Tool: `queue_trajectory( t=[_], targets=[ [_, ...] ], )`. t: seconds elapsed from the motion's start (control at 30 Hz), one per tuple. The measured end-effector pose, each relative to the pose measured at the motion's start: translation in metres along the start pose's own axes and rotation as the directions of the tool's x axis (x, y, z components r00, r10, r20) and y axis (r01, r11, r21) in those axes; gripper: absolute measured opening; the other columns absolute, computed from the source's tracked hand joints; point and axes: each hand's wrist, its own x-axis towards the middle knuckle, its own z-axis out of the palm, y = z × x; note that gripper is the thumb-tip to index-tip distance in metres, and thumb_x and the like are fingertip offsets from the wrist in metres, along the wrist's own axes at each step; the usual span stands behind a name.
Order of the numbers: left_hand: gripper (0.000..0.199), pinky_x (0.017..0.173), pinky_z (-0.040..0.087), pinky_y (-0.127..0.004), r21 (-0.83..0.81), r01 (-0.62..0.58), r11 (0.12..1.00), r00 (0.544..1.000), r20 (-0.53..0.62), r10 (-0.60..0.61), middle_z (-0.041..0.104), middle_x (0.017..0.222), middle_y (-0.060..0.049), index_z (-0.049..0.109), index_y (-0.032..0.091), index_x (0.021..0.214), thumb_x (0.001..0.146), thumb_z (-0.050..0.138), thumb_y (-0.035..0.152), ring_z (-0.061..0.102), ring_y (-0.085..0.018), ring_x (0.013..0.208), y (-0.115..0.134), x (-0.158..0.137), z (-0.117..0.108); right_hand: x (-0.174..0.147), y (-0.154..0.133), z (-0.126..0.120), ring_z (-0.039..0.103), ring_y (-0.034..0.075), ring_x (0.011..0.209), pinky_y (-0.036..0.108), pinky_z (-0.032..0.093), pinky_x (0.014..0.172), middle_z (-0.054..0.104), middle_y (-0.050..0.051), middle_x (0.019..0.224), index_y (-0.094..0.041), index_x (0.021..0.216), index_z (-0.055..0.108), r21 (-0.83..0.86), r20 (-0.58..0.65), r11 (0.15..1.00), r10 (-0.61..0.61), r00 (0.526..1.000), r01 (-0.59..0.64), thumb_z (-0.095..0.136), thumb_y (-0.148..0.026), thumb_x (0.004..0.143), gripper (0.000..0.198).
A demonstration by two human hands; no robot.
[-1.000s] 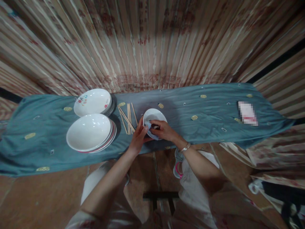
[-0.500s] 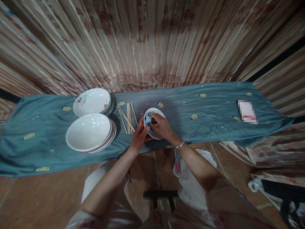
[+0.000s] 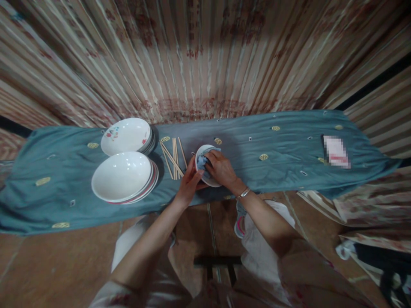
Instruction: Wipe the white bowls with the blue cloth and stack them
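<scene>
Cloth inside the bowl, one hand on either side of it

From where I stand, everything turns on how the two hands sit around one small white bowl (image 3: 212, 182). It is in front of the person, over the near half of the surface (image 3: 282, 171); whether its base touches down, I can't tell. Being round, it offers no long axis, only a rim and a hollow. The left hand (image 3: 190, 181) has the side towards the stacks: thumb at the rim, fingers curled around the outer wall, so its grip is closed on the bowl. The right hand (image 3: 222, 170) comes in from the other side, over the rim, fingers bent down and bunched on a crumpled blue cloth (image 3: 202, 161). That cloth lies inside the bowl, against the wall nearest the left hand, with a fold reaching the far rim. The right grip is pressed onto it, though the fingertips are hidden. Just left of the left hand lie the loose wooden chopsticks (image 3: 174, 163), pointing mostly away from the person; beyond them stand the stacked large bowls (image 3: 120, 177).
</scene>
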Motion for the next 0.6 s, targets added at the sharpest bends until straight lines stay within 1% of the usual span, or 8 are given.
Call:
queue_trajectory(
  t=[0.17,0.33,0.47,0.6],
  targets=[
    [0.081,0.089,0.064,-0.044,0.025,-0.008,1.0,1.0,-0.004,0.008,0.061,0.144,-0.004,0.044,0.037,0.153,0.079,0.078,0.042,0.059,-0.031,0.128,0.0,0.001,-0.001,-0.002,0.0,-0.005,0.057,0.029,0.114,0.042,0.05,0.104,0.064,0.016,0.119,-0.014,0.119,0.064,-0.089,0.067,0.996,0.003,0.998,0.002,0.052,-0.008,0.091,0.031],
    [0.084,0.089,0.064,-0.045,0.025,-0.016,1.0,1.0,0.004,0.016,0.062,0.143,-0.005,0.042,0.036,0.154,0.079,0.078,0.044,0.058,-0.031,0.129,-0.001,0.003,-0.002,-0.007,0.001,-0.01,0.058,0.028,0.111,0.041,0.051,0.102,0.064,0.015,0.119,-0.015,0.116,0.066,-0.148,0.125,0.989,0.017,0.992,0.002,0.053,-0.007,0.09,0.031],
    [0.088,0.087,0.065,-0.045,0.02,-0.01,1.0,1.0,0.002,0.01,0.065,0.137,-0.006,0.04,0.035,0.156,0.078,0.079,0.045,0.062,-0.03,0.123,-0.001,0.004,-0.002,-0.01,0.004,-0.013,0.059,0.028,0.112,0.041,0.05,0.103,0.064,0.016,0.119,-0.013,0.117,0.067,-0.128,0.173,0.992,0.011,0.985,0.012,0.052,-0.007,0.089,0.033],
    [0.09,0.088,0.064,-0.044,0.02,-0.013,1.0,1.0,0.007,0.012,0.065,0.137,-0.007,0.04,0.032,0.156,0.077,0.079,0.047,0.063,-0.03,0.121,-0.001,0.005,-0.003,-0.014,0.007,-0.016,0.06,0.026,0.113,0.039,0.049,0.104,0.066,0.014,0.118,-0.013,0.117,0.068,-0.061,0.215,0.998,-0.015,0.977,0.029,0.055,-0.006,0.086,0.034]
  ],
)
